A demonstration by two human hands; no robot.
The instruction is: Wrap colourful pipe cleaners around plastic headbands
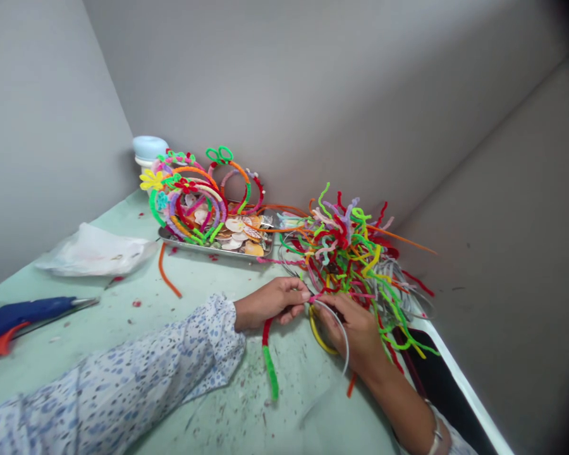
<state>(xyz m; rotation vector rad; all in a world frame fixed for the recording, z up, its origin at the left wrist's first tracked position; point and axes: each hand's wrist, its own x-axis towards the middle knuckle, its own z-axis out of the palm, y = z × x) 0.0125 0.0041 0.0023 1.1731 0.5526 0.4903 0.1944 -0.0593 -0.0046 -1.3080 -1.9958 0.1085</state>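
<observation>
My left hand [274, 302] pinches a thin headband [344, 335] at its top, with the fingertips closed. One leg of the headband, wrapped in red and green pipe cleaner [270, 373], hangs below this hand. The other leg is a bare grey band that curves down across my right hand [358, 332]. Close to the left fingertips, the closed fingers of my right hand grip a bit of pink pipe cleaner [312, 299] at the band. A yellow curved piece [318, 332] lies behind the right hand, partly hidden.
A heap of coloured pipe cleaners [346, 246] lies behind my right hand. Finished headbands [189, 202] stand on a metal tray [203, 249] with flat pieces. A blue glue gun [33, 311], a plastic bag [97, 253] and a blue-lidded container [150, 148] are leftward; a dark flat object [448, 379] is right.
</observation>
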